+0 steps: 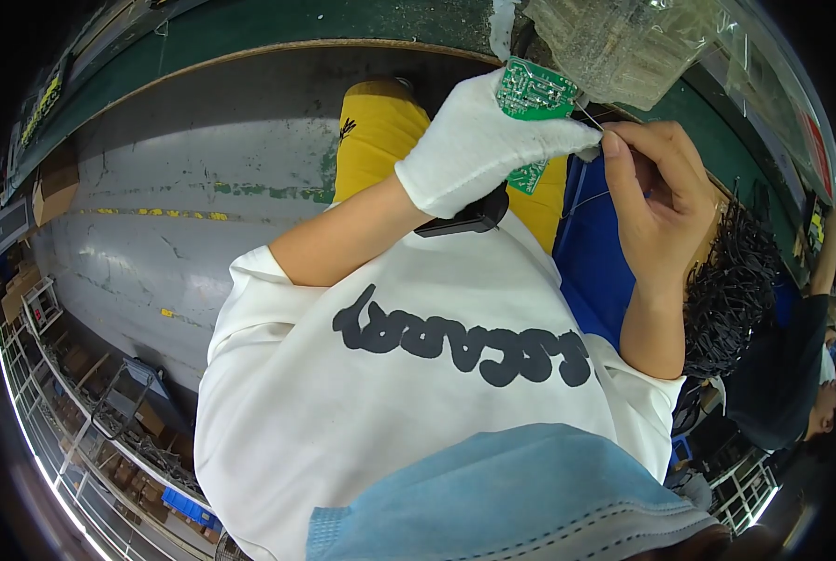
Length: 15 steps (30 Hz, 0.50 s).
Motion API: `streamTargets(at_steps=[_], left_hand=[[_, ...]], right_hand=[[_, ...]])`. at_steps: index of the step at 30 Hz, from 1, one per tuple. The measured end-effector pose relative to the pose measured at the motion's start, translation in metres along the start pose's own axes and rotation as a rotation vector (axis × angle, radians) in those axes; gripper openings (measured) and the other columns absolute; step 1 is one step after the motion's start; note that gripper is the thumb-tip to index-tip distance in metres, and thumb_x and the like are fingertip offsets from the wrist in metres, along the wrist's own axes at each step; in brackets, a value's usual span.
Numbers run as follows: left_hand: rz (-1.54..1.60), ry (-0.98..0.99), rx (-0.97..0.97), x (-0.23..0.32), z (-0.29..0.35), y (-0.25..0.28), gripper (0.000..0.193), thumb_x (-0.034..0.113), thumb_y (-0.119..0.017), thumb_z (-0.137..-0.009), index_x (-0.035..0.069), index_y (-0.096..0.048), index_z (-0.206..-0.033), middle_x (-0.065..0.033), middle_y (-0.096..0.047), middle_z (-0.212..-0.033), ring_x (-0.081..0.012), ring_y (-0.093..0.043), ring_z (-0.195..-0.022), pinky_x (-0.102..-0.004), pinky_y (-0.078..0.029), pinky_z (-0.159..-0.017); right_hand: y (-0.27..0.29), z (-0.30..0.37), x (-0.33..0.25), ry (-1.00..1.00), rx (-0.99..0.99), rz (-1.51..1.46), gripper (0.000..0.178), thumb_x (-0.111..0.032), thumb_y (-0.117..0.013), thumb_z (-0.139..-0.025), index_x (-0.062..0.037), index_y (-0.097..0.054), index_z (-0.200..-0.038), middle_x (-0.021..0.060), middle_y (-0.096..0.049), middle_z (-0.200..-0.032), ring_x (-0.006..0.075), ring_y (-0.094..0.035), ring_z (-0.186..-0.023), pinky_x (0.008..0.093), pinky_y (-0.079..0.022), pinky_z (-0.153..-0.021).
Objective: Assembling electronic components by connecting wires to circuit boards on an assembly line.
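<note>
My left hand (478, 140), in a white glove, is closed round a green circuit board (534, 92). The board's soldered side faces up, and another green part (527, 176) shows below the glove. My bare right hand (665, 182) pinches a thin, pale wire (588, 114) between thumb and forefinger. This wire runs to the board's right edge; whether it is fixed there is too small to tell. A thin strand also hangs below the right hand, near a blue surface (586, 257). Under my left wrist lies a black plastic object (464, 222), partly hidden.
Clear plastic packaging (623, 51) stands on the green bench (343, 26) just beyond the board. A heap of black cables (735, 280) lies right of my right forearm. Another person (778, 374) is at the far right. Shelving with boxes (109, 458) lines the lower left.
</note>
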State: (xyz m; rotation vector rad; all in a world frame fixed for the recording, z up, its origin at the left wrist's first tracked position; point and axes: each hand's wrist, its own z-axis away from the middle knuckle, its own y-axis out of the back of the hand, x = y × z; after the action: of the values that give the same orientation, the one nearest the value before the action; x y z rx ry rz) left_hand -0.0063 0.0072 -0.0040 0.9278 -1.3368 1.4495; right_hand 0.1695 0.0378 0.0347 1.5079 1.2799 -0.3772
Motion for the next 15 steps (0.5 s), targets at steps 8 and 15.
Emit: streamTargets(at_steps=[8, 15], left_hand=[[0.066, -0.024, 0.0, -0.0069, -0.0009, 0.0002, 0.026, 0.02, -0.078, -0.08, 0.003, -0.066, -0.095, -0.0008, -0.066, -0.084, -0.0061, -0.059, -0.076, -0.023, -0.049, -0.066], [0.027, -0.015, -0.019, -0.0044, -0.0006, 0.0009, 0.026, 0.02, -0.078, -0.08, 0.002, -0.066, -0.095, -0.0011, -0.066, -0.085, -0.0063, -0.059, -0.076, -0.0229, -0.05, -0.067]], right_hand=[[-0.0013, -0.0036, -0.0017, -0.003, -0.013, -0.004, 0.008, -0.002, -0.072, -0.081, -0.0011, -0.07, -0.089, 0.0015, -0.059, -0.075, 0.0048, -0.045, -0.058, 0.0194, -0.031, -0.05], [0.0002, -0.001, 0.0018, 0.026, -0.023, -0.008, 0.01, -0.001, -0.071, -0.082, -0.0005, -0.071, -0.091, 0.0025, -0.059, -0.077, 0.0063, -0.047, -0.06, 0.0193, -0.034, -0.051]])
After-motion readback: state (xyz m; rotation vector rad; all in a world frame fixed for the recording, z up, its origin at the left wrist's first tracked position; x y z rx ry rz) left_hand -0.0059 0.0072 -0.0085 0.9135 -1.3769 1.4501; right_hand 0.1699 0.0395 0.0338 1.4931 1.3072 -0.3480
